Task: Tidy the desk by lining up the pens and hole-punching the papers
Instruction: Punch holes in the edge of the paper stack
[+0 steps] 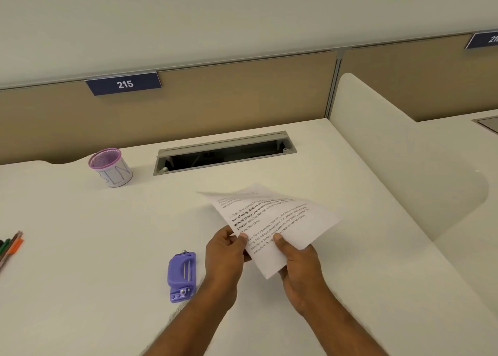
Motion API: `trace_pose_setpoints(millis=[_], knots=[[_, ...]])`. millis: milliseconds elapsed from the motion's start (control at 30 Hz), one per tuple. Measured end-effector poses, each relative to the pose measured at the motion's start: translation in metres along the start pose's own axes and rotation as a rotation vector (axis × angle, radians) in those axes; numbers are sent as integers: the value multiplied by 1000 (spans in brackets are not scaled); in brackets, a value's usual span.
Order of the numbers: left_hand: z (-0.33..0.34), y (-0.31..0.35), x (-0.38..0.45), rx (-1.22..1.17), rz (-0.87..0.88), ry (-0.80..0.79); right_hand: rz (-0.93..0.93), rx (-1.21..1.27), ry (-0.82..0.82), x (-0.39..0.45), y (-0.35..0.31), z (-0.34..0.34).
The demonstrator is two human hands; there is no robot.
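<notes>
Two or more printed sheets, the papers (272, 221), are held together above the desk (80, 288), lifted off its surface and tilted, their far corners fanned slightly apart. One dark spot is seen near the left margin of the top sheet; whether it is a punched hole or a printed mark cannot be told. The near edge of the stack is pinched by both hands. The left hand (225, 253) is closed on the left corner, thumb pressed on top and fingers curled beneath. The right hand (299, 261) is closed on the lower edge in the same manner, its thumb laid flat on the print.

Just left of the left hand, the purple hole punch (181, 276) is lying on the desk, untouched and apart from the sheets. From this it is judged that the punching is either not yet begun or not finished, and that the stack is being squared before it is fed in.

Farther out, at the left border of the view, a few pens (10, 245) are seen lying side by side in roughly the same direction; most of them are cut off, so it cannot be said whether the lining-up is complete. Toward the back, a pink mesh pen cup (110, 167) is standing upright, and no pens are seen rising from it.
</notes>
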State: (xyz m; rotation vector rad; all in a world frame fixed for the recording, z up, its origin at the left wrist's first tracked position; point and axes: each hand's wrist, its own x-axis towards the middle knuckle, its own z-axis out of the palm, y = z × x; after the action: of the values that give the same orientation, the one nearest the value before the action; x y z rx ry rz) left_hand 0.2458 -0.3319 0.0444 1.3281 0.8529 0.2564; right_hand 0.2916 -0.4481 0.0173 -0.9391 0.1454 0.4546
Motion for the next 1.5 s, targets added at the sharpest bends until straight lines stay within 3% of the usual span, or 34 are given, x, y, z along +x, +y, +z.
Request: trace_pose_setpoints(millis=[133,233,400,633,900,1267,1500], knots=[[0,-2,9,31,-41,1,35,34,39,9,-8,-15],[-5,-4,19,70,-158,-28,133,136,215,22,-20,-35],[-5,-12,34,180,-298,-30,201,-164,420,44,-28,-65],[8,-15,46,298,-151,3,30,-485,465,53,-33,-74],[56,12,62,282,17,-46,-185,-481,528,72,-68,-87],[157,26,108,142,-129,-141,-273,-537,676,123,-124,-124],[185,14,130,186,-205,-104,-135,-619,661,147,-144,-152]])
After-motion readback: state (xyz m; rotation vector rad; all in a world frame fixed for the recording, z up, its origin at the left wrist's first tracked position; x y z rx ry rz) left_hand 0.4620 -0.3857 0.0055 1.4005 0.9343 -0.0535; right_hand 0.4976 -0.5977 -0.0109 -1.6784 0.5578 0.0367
